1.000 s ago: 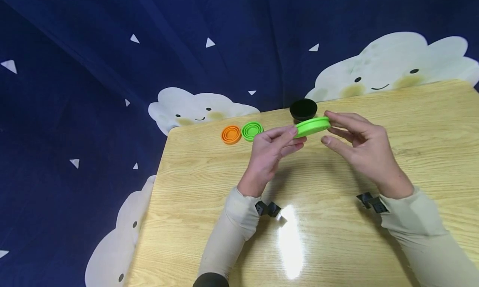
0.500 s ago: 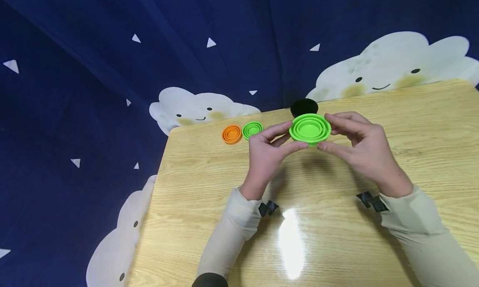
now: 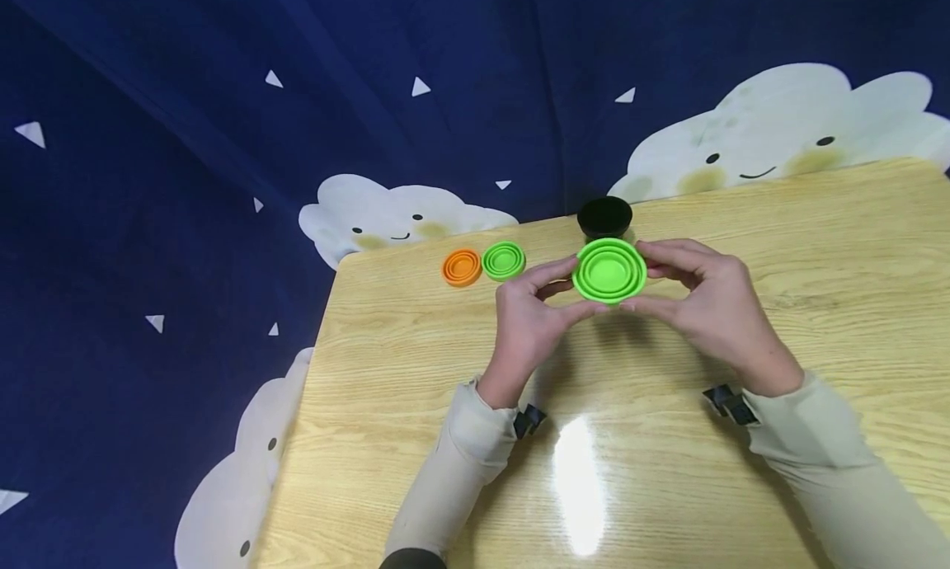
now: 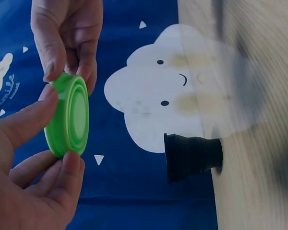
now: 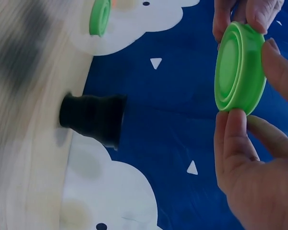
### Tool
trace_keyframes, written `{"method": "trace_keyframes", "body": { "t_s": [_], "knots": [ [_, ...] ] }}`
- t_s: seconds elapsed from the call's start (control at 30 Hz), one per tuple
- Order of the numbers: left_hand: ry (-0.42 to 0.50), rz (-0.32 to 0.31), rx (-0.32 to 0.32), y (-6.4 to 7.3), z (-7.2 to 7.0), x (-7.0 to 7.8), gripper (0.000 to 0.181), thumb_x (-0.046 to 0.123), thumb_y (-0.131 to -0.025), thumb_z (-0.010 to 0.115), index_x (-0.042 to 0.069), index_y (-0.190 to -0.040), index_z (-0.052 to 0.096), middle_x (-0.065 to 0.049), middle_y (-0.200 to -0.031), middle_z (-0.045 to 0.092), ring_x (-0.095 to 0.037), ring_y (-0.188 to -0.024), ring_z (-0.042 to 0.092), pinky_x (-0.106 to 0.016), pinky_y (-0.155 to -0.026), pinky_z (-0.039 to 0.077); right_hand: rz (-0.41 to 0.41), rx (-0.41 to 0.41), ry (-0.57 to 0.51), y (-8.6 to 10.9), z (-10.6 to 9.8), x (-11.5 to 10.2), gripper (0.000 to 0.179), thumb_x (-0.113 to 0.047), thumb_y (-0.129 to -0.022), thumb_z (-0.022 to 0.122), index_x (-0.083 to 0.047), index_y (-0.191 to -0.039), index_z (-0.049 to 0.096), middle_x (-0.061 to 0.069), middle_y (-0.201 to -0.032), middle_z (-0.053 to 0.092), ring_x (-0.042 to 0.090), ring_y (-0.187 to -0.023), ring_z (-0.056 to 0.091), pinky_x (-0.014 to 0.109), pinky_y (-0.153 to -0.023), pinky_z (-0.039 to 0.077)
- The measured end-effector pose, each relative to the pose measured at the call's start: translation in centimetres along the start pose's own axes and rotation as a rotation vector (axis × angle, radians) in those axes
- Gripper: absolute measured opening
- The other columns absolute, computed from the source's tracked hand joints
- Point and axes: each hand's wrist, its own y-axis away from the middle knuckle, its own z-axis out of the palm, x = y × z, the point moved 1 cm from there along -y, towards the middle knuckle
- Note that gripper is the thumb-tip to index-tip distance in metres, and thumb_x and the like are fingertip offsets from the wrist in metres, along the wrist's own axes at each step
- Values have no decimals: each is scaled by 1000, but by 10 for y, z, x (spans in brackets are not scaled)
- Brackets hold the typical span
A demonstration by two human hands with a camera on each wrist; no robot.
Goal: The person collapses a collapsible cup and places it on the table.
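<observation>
A green collapsible cup (image 3: pixel 609 270), folded flat into concentric rings, is held above the table between both hands. My left hand (image 3: pixel 529 313) pinches its left rim, thumb on the near side and fingers behind. On the opposite rim, my right hand (image 3: pixel 708 301) grips it the same way. The left wrist view shows the folded cup (image 4: pixel 69 115) edge-on between the two hands. Just behind it a black cup (image 3: pixel 604 216) stands expanded on the table. Left of the hands, a second flat green cup (image 3: pixel 503 260) lies beside a flat orange cup (image 3: pixel 462 267).
The pale wooden table (image 3: pixel 386 404) reaches back to a dark blue curtain (image 3: pixel 460 41) printed with clouds and white triangles. The black cup stands near the table's back edge, close beyond the hands.
The green cup was seen nearly edge-on; it has tilted so its ringed opening faces the head camera. The right thumb, earlier apart from it, now touches it. Both hands have lowered slightly.
</observation>
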Motion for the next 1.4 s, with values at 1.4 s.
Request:
{"method": "trace_keyframes", "body": {
  "t_s": [1.4],
  "knots": [
    [-478, -179, 53, -41, -27, -96, 53, 2, -59, 97, 0, -108, 77, -12, -104, 74, -20, -87, 73, -21, -76, 59, -148, -170, 523, -62, 88, 74, 52, -4, -80, 85, 14, -123, 63, 31, -126, 61, 47, -120, 55, 56, -106, 42]
  ]
}}
